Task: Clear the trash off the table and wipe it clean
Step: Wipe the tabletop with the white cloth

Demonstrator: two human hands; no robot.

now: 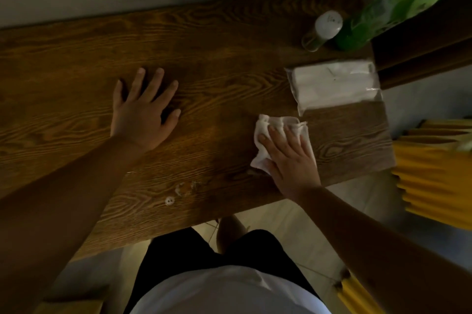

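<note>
Risk of sweeping the crumpled white tissue rightward into the tissue pack just beyond it, or of missing the pale spots near the front edge of the table. Pressing the tissue flat under the straight, spread fingers of the right hand, gripping nothing. Resting the left hand open on bare wood, well apart from the tissue

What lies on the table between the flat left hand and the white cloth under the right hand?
Only bare wooden table in the head view.
</note>
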